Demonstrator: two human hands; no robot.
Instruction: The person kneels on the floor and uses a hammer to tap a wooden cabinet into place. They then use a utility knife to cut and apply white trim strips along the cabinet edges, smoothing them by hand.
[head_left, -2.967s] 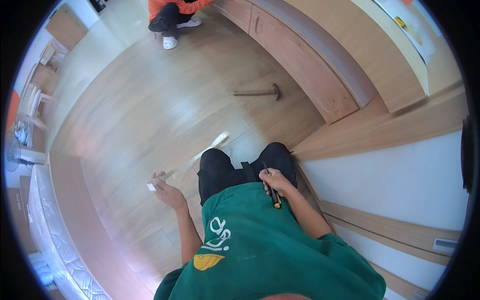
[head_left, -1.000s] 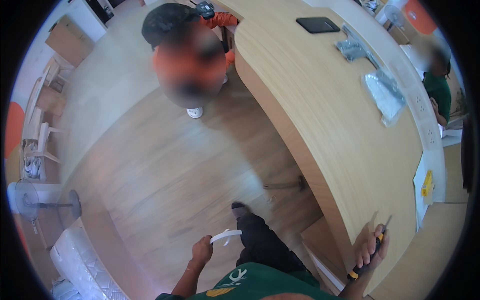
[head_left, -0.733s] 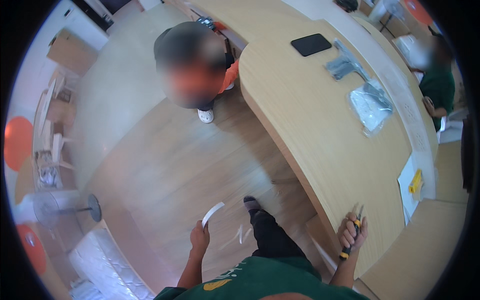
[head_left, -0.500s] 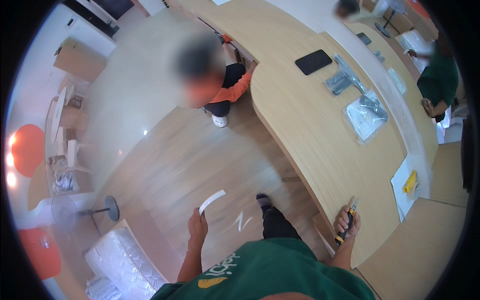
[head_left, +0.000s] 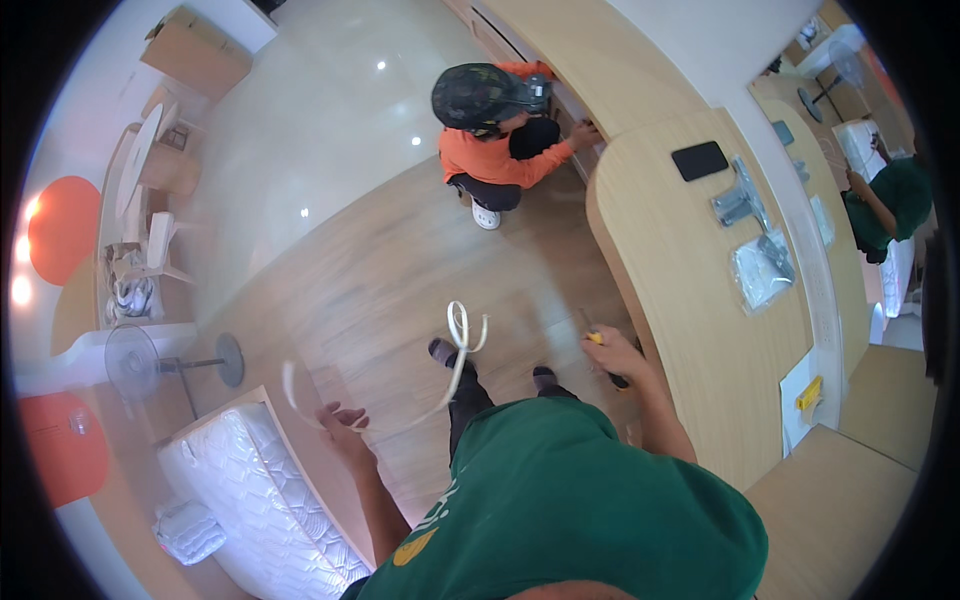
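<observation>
Over the floor, my left hand (head_left: pixel 345 425) is open, with its fingers apart. A long thin whitish strip (head_left: pixel 455 385) runs beside or across those fingers, curling into a loop in front of my feet; its left end is smeared by motion. Whether the fingers touch the strip I cannot tell. My right hand (head_left: pixel 618 357) is closed around a yellow and black utility knife (head_left: pixel 597 337), just left of the curved wooden counter's edge. The knife's front end points away from me, and its dark rear end shows below the hand.
On the wooden counter (head_left: pixel 690 320) lie a black phone (head_left: pixel 700 160), a grey bracket-like part (head_left: pixel 740 200), a plastic-bagged part (head_left: pixel 763 270) and a yellow box (head_left: pixel 810 392). A person in orange (head_left: pixel 500 155) crouches at the counter's far end. A wrapped mattress (head_left: pixel 250 490) and fan (head_left: pixel 230 360) stand left.
My left hand has gone lower and left, its fingers now spread, and much more of the strip shows. My right hand with the knife has moved left, off the counter. The view has shifted.
</observation>
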